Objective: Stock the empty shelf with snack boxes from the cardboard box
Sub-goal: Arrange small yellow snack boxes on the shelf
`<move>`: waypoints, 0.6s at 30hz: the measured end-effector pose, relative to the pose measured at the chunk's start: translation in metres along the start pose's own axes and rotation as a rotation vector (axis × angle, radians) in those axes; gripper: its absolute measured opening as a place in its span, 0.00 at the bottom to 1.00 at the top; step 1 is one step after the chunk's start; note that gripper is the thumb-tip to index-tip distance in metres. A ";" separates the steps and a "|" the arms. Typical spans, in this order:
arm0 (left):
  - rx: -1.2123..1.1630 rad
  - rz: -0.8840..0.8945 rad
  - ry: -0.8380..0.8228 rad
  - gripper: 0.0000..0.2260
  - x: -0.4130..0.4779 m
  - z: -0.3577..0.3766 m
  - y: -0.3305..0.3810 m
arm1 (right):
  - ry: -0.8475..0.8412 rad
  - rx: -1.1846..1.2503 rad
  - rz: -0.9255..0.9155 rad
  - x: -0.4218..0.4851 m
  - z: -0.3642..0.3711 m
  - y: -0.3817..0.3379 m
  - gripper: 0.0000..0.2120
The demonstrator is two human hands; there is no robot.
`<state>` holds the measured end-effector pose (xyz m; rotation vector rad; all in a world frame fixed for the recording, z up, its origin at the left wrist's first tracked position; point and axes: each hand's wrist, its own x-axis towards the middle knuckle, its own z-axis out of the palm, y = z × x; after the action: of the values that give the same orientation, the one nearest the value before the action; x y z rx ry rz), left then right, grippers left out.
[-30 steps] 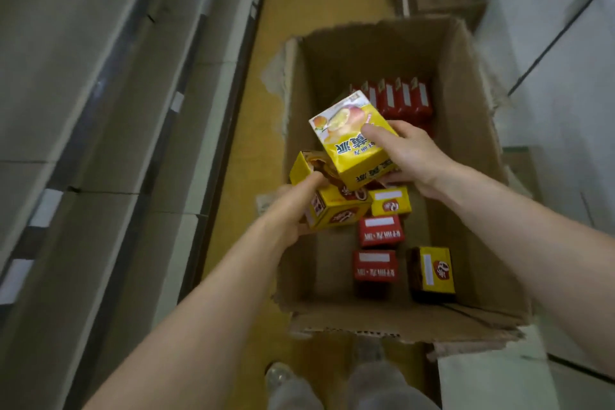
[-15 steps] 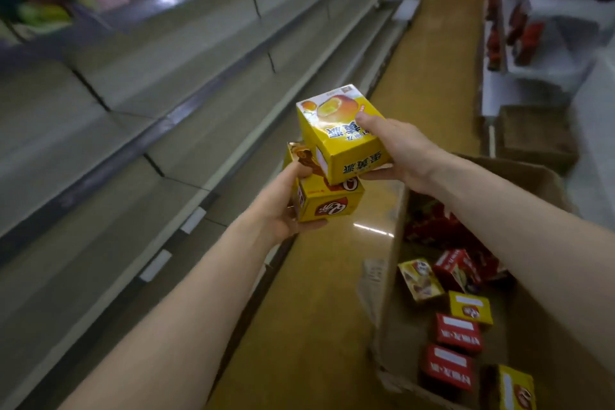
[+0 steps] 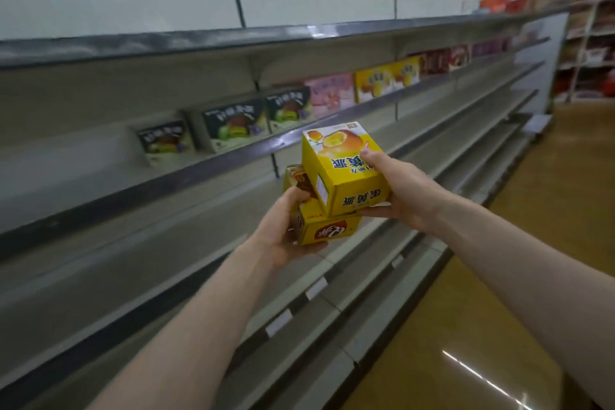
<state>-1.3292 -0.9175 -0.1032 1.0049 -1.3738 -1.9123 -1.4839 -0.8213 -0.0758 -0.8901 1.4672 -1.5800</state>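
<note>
Grey metal shelving [image 3: 139,243] runs along the left, most of its tiers bare. Yellow-brown floor [image 3: 499,309] fills the lower right. One upper tier carries a row of cartons: dark ones [image 3: 233,123], a pink one [image 3: 329,93] and yellow ones [image 3: 386,78] further along. In front of the bare tiers the person holds two snack boxes. The upper yellow box [image 3: 339,170] sits tilted, partly on the lower yellow box [image 3: 329,231]. The right hand [image 3: 399,190] grips the upper one, thumb on top, fingers [image 3: 372,212] curled beneath. The left hand [image 3: 283,230] holds the lower box from below, wrapped round its left end. White label strips [image 3: 279,322] sit on the lower shelf edges.
</note>
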 end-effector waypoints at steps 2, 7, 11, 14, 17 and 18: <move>-0.014 0.036 0.025 0.05 0.002 -0.025 0.016 | -0.049 -0.015 -0.002 0.010 0.028 -0.007 0.20; -0.069 0.102 0.077 0.08 0.002 -0.089 0.039 | -0.146 -0.034 0.019 0.031 0.084 -0.021 0.16; -0.142 0.114 0.171 0.11 -0.001 -0.149 0.050 | -0.214 -0.113 -0.034 0.047 0.115 -0.028 0.11; -0.231 0.146 0.195 0.11 -0.005 -0.185 0.061 | -0.213 -0.139 -0.038 0.059 0.138 -0.031 0.18; -0.338 0.212 0.196 0.12 -0.009 -0.210 0.073 | -0.210 -0.151 -0.042 0.071 0.163 -0.035 0.22; -0.370 0.233 0.197 0.13 -0.009 -0.216 0.077 | -0.212 -0.155 -0.045 0.074 0.171 -0.036 0.22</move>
<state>-1.1422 -1.0466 -0.0684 0.7891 -0.9364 -1.7553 -1.3676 -0.9627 -0.0266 -1.1508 1.4398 -1.3701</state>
